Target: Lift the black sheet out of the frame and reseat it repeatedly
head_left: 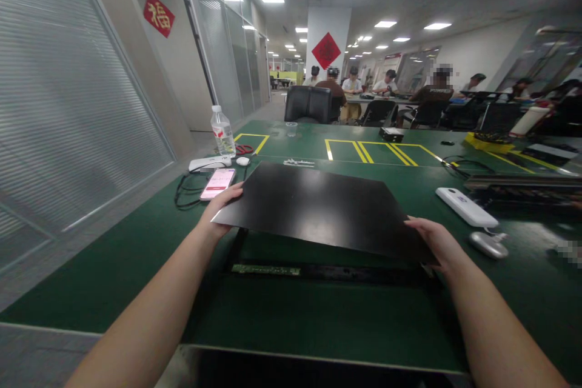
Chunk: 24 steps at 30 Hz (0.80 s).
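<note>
A thin, glossy black rectangular panel [313, 209] is held above the surface, over the middle of the near part, its left and right ends gripped by the two hands. The left hand [222, 211] is closed on the panel's left end, thumb side on the upper face and part of the hand underneath; the right hand [434, 241] pinches the right end, thumb at the edge and fingers curled below. The hands are well apart, the panel spanning between them. Beneath it lies a narrow black frame [359, 273] with a green circuit-board strip [266, 270] along its left part; whether the panel's far side touches anything cannot be told. All this is on a dark green surface [318, 321]. Near the left hand lies a phone with a lit pinkish screen [218, 183], beside a black cable [182, 192]. Right of the right hand are a white rounded power bank [467, 207] and a silver rounded case [488, 245]. Farther left stands a clear plastic bottle [222, 136], beside red-handled scissors [244, 149].
</note>
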Tool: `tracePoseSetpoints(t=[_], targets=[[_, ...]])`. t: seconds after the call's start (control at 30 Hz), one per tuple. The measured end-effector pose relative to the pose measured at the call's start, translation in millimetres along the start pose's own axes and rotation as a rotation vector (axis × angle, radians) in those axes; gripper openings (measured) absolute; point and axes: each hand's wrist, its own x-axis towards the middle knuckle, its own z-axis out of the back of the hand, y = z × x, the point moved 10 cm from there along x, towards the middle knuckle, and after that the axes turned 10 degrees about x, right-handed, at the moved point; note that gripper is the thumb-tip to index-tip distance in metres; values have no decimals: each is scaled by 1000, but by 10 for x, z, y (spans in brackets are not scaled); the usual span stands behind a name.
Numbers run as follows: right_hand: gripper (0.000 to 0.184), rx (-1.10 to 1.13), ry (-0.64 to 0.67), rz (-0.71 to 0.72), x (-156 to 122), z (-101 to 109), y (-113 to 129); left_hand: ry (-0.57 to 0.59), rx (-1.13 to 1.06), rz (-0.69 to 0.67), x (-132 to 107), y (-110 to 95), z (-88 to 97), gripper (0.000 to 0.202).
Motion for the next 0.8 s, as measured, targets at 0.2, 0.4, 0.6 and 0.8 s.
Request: tracePoseSetpoints(t=[0.2,0.4,0.6,0.8], targets=[[30,-63,-94,137,53,133,163,-22,-36,-97,-42,-94,4,48],[44,-79,-177,215,28,192,259,-29,-83,-118,-48,-131,7,50],[50,-105,-118,262,-2,123,300,-68,-116,-139,-85,-185,34,39],[48,-188,-150,311,5,156,356,-63,-96,-122,-40,-135,73,42]])
